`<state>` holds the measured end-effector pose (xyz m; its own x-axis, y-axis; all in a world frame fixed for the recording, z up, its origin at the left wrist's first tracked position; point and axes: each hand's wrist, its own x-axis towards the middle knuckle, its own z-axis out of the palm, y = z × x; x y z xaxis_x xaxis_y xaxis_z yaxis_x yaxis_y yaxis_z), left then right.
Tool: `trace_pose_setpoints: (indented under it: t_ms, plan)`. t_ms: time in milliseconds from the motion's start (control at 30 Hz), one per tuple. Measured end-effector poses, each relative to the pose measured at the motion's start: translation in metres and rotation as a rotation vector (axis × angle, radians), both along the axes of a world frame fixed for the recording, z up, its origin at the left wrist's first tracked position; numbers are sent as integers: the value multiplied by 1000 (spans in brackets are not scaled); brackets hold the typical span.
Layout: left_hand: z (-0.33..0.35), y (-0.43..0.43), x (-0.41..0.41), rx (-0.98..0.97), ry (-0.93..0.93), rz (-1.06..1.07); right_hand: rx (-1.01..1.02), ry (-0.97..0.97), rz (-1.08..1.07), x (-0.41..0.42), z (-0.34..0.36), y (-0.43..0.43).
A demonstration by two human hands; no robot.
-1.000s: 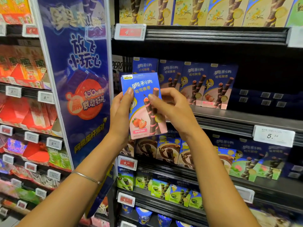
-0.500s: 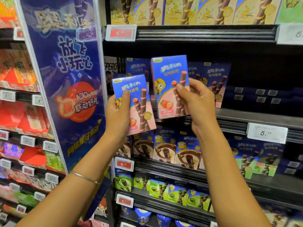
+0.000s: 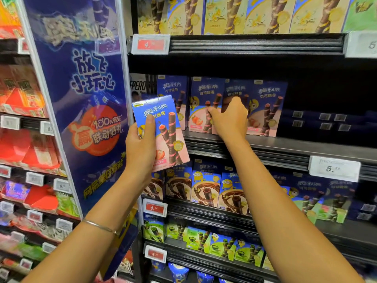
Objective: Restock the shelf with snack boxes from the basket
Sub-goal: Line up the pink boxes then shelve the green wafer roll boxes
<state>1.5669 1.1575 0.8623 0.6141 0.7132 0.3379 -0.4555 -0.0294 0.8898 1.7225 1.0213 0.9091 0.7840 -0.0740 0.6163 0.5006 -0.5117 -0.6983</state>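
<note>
The left hand holds a strawberry wafer-roll box in front of the middle shelf, beyond its left end. The thumb lies across the front and the fingers are wrapped behind. The box is blue on top and pink below. It shows two dark wafer rolls with pink stripes, a strawberry and white Chinese letters, and it leans a little to the left.

The right hand grips a second box of the same kind, which stands on this shelf in a row of same boxes. The hand covers most of its front, so only the top part shows. The palm hides the lower left corner of the first box. Its small print is too fine to read. Further right on the shelf it is dark, and the things there are hard to make out.
</note>
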Motion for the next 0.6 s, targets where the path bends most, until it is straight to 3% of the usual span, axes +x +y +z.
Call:
trace_pose_setpoints:
  t_ms: [600]
  plan:
    - [-5, -2, 4, 7, 15, -49, 0, -9, -8, 4, -1, 12]
